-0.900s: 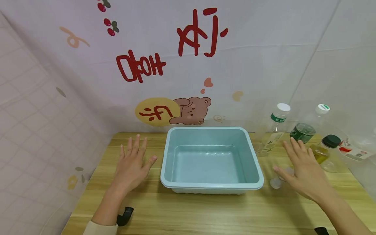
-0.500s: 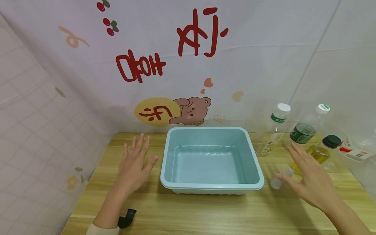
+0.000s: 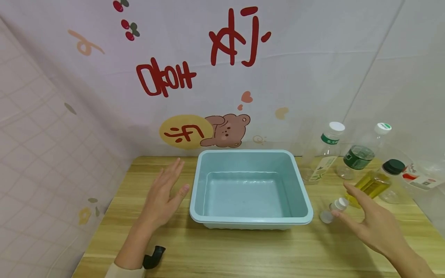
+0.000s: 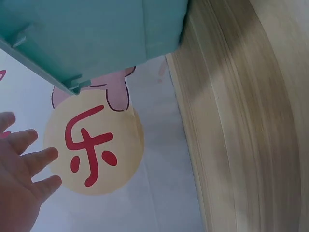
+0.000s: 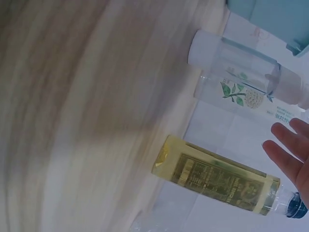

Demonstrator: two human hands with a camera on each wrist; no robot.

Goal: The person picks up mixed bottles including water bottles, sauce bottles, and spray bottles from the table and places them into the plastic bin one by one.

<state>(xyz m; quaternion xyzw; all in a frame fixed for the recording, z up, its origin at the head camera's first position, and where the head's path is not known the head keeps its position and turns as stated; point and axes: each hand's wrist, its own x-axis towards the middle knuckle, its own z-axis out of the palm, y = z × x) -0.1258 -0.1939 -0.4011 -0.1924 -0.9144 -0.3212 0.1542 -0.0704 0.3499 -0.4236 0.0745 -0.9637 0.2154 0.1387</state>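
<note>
My left hand (image 3: 161,200) hovers beside the left wall of a light blue plastic basin (image 3: 251,220), its fingers straight and holding nothing. On the other side, my right hand (image 3: 377,226) is spread near a small clear bottle (image 3: 326,216) with a white cap; the thumb tip overlaps that cap in the head view. Just beyond the fingers stands an oil bottle (image 3: 373,183) with yellow liquid and a dark cap. The right wrist view shows the small bottle (image 5: 241,60) and the yellow one (image 5: 212,176) upright, with my right fingers (image 5: 285,159) apart from the yellow one.
Behind the right hand stand a tall clear bottle (image 3: 323,162), a green-labelled clear bottle (image 3: 358,157) and a clear container with a red-and-white label (image 3: 420,179). A printed cloth (image 3: 295,77) hangs along the table's (image 3: 243,255) back edge.
The right hand has drawn back and lower toward the small bottle, uncovering it and the yellow bottle. My left hand has shifted slightly right and turned edge-on. The bottles and basin stay put.
</note>
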